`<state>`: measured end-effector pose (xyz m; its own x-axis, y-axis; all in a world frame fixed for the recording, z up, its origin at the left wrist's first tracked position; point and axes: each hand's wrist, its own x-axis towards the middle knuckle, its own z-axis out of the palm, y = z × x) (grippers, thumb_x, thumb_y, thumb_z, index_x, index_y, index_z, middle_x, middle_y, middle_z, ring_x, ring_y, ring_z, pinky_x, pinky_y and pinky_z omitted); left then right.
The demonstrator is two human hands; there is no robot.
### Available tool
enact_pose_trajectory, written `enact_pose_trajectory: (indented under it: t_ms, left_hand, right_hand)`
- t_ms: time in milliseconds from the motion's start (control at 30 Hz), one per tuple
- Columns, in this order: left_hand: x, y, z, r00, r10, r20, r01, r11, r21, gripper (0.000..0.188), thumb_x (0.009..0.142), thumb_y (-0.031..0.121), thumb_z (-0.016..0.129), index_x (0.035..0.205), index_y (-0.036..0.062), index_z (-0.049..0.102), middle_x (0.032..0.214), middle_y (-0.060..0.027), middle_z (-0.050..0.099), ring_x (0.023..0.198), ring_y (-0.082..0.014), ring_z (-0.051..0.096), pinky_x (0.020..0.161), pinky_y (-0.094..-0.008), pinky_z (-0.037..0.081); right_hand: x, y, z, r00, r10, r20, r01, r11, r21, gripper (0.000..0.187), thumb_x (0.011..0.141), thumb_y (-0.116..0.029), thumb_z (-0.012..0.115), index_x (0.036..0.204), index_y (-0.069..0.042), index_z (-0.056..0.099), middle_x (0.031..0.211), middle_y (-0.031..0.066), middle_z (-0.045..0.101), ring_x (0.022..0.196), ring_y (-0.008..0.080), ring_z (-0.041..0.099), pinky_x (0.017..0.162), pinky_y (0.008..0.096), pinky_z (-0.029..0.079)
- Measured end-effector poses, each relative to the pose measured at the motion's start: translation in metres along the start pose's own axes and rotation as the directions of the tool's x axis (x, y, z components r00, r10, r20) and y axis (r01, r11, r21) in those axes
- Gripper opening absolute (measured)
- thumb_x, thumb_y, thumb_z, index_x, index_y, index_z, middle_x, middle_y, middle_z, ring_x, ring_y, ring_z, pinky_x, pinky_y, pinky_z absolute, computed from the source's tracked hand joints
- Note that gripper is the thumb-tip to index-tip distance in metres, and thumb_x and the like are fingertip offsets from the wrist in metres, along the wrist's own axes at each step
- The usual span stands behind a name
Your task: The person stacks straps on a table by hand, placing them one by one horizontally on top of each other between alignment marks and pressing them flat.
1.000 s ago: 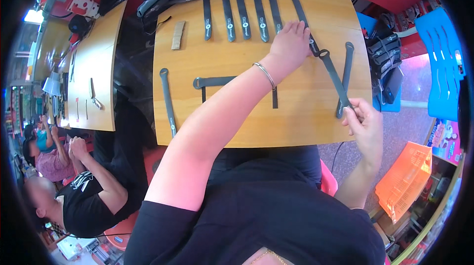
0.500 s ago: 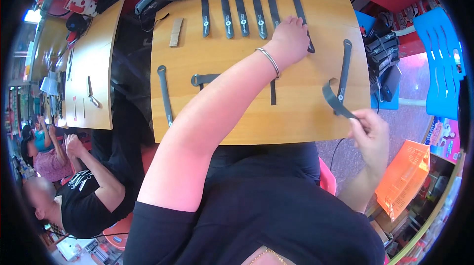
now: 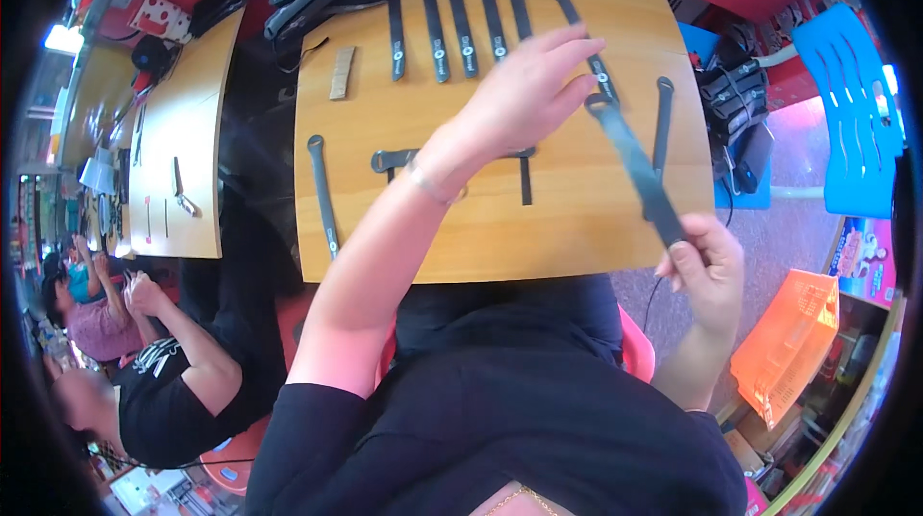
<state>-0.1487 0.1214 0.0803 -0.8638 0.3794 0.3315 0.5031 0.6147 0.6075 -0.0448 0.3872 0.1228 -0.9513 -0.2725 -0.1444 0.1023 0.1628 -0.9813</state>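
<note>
Holding one black strap (image 3: 642, 175) (table (image 3: 538, 247) bears others (image 3: 461, 25))

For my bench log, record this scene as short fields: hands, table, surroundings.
Left hand: open, over the table
Right hand: pinching a black strap by its near end
Table, far side: row of black straps
Table, far left: beige strip
Right of table: blue chair, orange sheet
</note>
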Motion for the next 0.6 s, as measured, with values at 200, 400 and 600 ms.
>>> enact_pose_trajectory:
  t_ms: [200,400,600]
  left_hand:
    - [-0.119,0.012,-0.029,0.879,-0.349,0.326,0.415,0.223,-0.882,0.065,0.100,0.053,0.030,0.129,-0.0015,0.051,0.112,-0.0182,0.064,0.092,-0.0254,0.066,0.068,-0.0289,0.054]
    - [-0.189,0.004,-0.034,0.728,-0.649,0.219,0.247,-0.049,-0.968,0.074,0.100,0.056,0.015,0.123,-0.0043,0.051,0.097,-0.0169,0.066,0.079,-0.0280,0.069,0.058,-0.0266,0.054]
    - [-0.206,-0.002,-0.031,0.729,-0.679,-0.081,0.299,0.423,-0.855,0.025,0.100,0.014,0.047,0.114,-0.0045,0.057,0.096,-0.0123,0.065,0.077,-0.0201,0.070,0.057,-0.0218,0.052]
  right_hand:
    - [0.030,0.007,0.058,0.923,0.027,0.383,0.006,0.996,-0.085,0.016,0.086,-0.001,0.061,0.101,0.002,0.065,0.071,0.0037,0.065,0.063,0.0078,0.062,0.057,0.0215,0.046]
    - [0.049,0.015,0.090,0.910,0.055,0.411,0.023,0.983,-0.184,0.015,0.086,-0.004,0.063,0.100,0.002,0.064,0.073,0.0056,0.066,0.066,0.0089,0.062,0.061,0.0232,0.047]
    - [0.056,0.023,0.104,0.930,0.066,0.362,0.031,0.966,-0.256,0.013,0.086,-0.005,0.063,0.097,0.003,0.064,0.073,0.0040,0.065,0.067,0.0091,0.061,0.062,0.0240,0.046]
